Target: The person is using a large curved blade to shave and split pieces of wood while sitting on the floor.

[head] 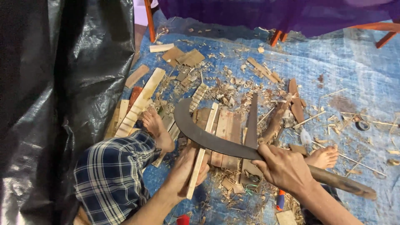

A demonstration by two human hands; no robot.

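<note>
My right hand (284,167) grips a large curved dark blade (196,130) near where the blade meets its wooden handle (343,183). The blade's edge lies across a long pale wood strip (203,151), which my left hand (186,168) holds by its lower part, the strip running up and away from me. The hooked tip of the blade curls up to the left of the strip. My bare feet (156,127) (323,157) rest on either side of the work.
A blue tarp (354,75) covers the floor, littered with wood slats (139,102), offcuts and shavings (233,85). Black plastic sheeting (50,96) hangs at the left. Purple cloth over orange furniture legs (275,37) stands at the back. A small ring (362,125) lies at right.
</note>
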